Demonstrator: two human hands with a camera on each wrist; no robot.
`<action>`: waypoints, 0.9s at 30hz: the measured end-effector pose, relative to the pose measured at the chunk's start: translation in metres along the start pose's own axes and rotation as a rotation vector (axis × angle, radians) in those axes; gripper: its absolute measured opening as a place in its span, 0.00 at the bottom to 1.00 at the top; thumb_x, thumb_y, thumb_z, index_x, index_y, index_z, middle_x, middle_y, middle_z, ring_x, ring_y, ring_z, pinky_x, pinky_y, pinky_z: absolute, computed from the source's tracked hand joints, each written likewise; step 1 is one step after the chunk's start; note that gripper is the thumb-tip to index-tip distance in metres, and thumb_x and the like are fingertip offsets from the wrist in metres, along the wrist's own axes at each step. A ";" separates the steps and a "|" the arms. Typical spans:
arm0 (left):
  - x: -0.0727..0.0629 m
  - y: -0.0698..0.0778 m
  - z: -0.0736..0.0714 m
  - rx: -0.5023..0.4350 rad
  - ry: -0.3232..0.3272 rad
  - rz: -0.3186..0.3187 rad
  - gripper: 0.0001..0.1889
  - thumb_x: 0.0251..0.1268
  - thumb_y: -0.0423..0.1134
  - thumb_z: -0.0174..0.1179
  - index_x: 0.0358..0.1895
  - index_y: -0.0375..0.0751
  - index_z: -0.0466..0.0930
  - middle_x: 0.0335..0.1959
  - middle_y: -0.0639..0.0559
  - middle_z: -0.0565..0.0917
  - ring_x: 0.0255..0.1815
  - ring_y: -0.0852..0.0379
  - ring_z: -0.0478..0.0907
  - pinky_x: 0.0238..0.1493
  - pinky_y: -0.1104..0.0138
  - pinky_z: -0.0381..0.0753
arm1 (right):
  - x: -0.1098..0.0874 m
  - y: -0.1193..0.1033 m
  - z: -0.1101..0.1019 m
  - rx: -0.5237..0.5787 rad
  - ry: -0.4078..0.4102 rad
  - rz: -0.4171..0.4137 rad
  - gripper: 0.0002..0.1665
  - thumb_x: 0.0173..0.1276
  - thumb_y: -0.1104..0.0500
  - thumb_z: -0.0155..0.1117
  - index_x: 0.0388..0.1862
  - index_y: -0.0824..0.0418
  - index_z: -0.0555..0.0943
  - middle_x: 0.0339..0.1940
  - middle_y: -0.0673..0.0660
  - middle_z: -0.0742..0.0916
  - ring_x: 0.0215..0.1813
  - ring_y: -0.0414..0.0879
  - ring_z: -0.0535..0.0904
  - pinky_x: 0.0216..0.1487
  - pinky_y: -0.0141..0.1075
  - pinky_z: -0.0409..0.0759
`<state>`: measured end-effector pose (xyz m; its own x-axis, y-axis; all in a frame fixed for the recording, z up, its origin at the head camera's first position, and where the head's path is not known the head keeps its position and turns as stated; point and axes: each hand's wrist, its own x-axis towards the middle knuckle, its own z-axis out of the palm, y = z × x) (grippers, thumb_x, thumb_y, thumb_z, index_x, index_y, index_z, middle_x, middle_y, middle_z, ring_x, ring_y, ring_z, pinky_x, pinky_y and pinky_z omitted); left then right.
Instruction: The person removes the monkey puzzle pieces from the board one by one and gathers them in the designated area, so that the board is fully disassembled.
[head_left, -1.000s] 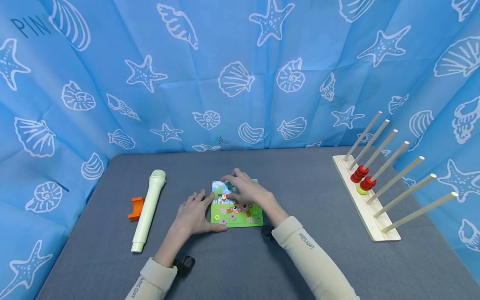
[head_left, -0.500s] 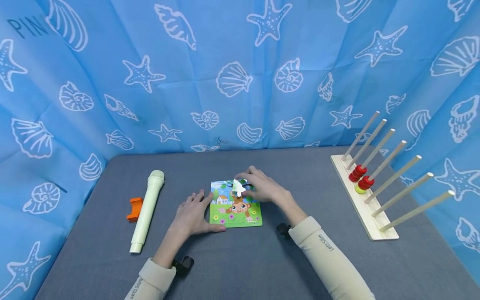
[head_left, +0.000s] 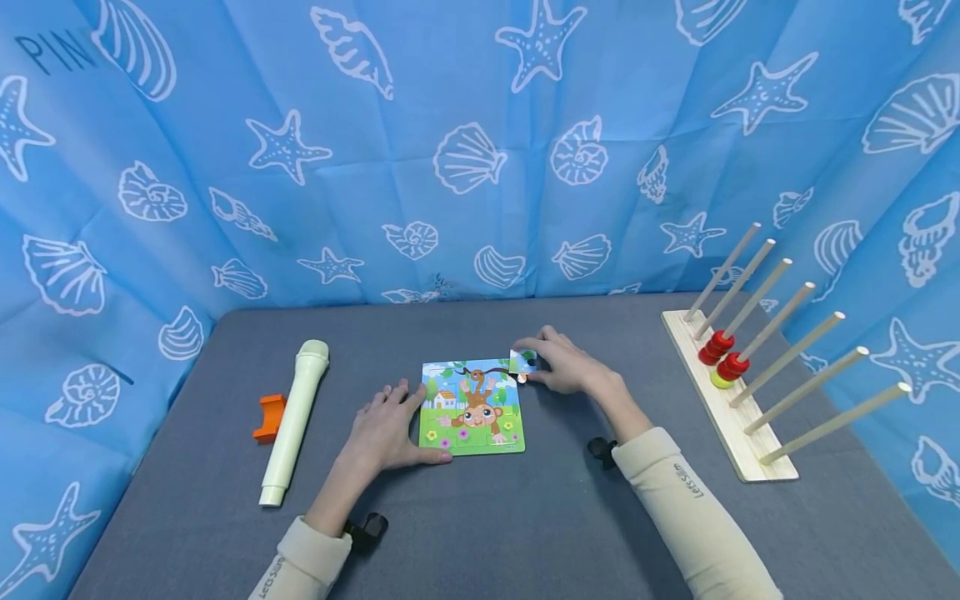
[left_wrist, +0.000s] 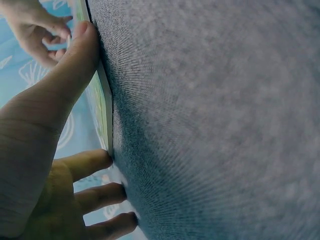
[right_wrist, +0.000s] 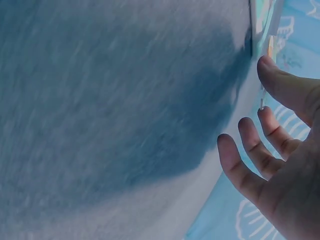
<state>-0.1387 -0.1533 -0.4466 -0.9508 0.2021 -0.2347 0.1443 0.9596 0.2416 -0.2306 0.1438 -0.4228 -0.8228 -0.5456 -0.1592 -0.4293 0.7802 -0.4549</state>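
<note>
Take the puzzle on the grey table as the middle of the clock, 12 o'clock being away from the person. It lies flat, its picture showing an upside-down monkey, with a small house towards 10 o'clock. The left hand is at 9 o'clock, fingers spread and fairly straight, with the thumb at the puzzle's 7 o'clock corner.

The right hand, at 2 o'clock, pinches a puzzle piece between thumb and finger at the puzzle's 2 o'clock corner; whether the piece touches the puzzle I cannot tell.

Farther out at 9 o'clock lies a pale microphone, its head end pointing between 12 and 1 o'clock, with an orange block just beside it on its 9 o'clock side. Well apart at 3 o'clock stands a wooden rack with seven pegs, two of them carrying red rings, and a yellow ring sits under one red stack. A blue curtain patterned with white shells and starfish hangs at 12 o'clock
</note>
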 end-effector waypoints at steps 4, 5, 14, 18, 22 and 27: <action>0.000 0.000 0.000 -0.001 -0.003 -0.003 0.60 0.45 0.75 0.71 0.80 0.46 0.61 0.80 0.32 0.62 0.79 0.27 0.59 0.68 0.31 0.67 | -0.001 0.008 -0.002 -0.005 -0.024 0.034 0.27 0.77 0.60 0.62 0.73 0.56 0.74 0.58 0.65 0.75 0.50 0.54 0.70 0.51 0.49 0.71; 0.000 0.000 0.000 -0.001 -0.003 -0.003 0.60 0.45 0.75 0.71 0.80 0.46 0.61 0.80 0.32 0.62 0.79 0.27 0.59 0.68 0.31 0.67 | -0.001 0.009 -0.002 -0.005 -0.028 0.041 0.27 0.77 0.60 0.62 0.73 0.56 0.74 0.58 0.65 0.75 0.51 0.54 0.70 0.52 0.50 0.71; 0.001 -0.001 0.000 -0.010 -0.005 0.000 0.60 0.45 0.75 0.71 0.80 0.46 0.61 0.80 0.32 0.62 0.79 0.28 0.59 0.69 0.31 0.67 | 0.003 0.013 -0.002 0.001 -0.040 0.064 0.28 0.77 0.64 0.58 0.74 0.56 0.73 0.61 0.67 0.75 0.55 0.57 0.69 0.54 0.53 0.72; 0.001 -0.001 0.000 -0.013 -0.005 -0.002 0.60 0.45 0.75 0.71 0.80 0.46 0.61 0.80 0.32 0.62 0.79 0.28 0.59 0.69 0.31 0.67 | 0.003 0.012 -0.001 0.014 -0.023 0.077 0.28 0.78 0.61 0.57 0.76 0.55 0.72 0.62 0.67 0.75 0.58 0.59 0.69 0.57 0.56 0.72; 0.001 -0.001 0.000 -0.012 -0.004 -0.004 0.60 0.45 0.75 0.71 0.80 0.46 0.61 0.80 0.32 0.62 0.79 0.27 0.59 0.69 0.31 0.67 | 0.002 0.011 0.005 0.009 0.022 0.095 0.29 0.77 0.53 0.62 0.74 0.57 0.73 0.61 0.66 0.76 0.58 0.59 0.70 0.56 0.59 0.74; 0.001 -0.002 0.000 -0.010 -0.006 -0.002 0.60 0.45 0.75 0.70 0.80 0.46 0.60 0.80 0.32 0.61 0.79 0.27 0.59 0.68 0.31 0.67 | 0.003 0.009 0.010 -0.017 0.079 0.121 0.27 0.74 0.52 0.66 0.70 0.58 0.78 0.59 0.65 0.78 0.58 0.60 0.72 0.54 0.59 0.76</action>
<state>-0.1395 -0.1545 -0.4475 -0.9495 0.2015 -0.2407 0.1398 0.9580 0.2504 -0.2335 0.1461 -0.4360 -0.8955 -0.4218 -0.1423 -0.3308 0.8445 -0.4212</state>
